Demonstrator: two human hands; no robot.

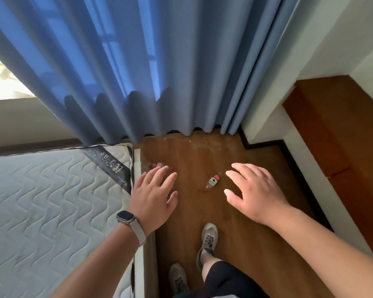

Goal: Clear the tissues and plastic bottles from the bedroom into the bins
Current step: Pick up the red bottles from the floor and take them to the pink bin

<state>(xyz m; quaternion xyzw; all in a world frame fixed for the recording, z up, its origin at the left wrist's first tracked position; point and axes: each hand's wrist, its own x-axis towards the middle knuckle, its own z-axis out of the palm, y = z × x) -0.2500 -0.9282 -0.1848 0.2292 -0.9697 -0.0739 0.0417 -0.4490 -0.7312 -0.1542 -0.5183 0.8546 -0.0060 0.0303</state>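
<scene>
Our left grip [153,196] and right grip [254,192] hover spread, holding nothing, above the floor [235,222]. One plastic bottle [213,181] lies between them. A second bottle [157,164] shows beyond the left fingertips, beside the mattress [52,201].

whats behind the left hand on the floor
A plastic bottle lies on the wooden floor beside the mattress; only its red label shows past the left hand. The hand covers the rest.

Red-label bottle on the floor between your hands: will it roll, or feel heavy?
The bottle lies on its side on smooth wood floor, so a nudge probably rolls it. It looks small and plastic, so likely light and squashy.
</scene>
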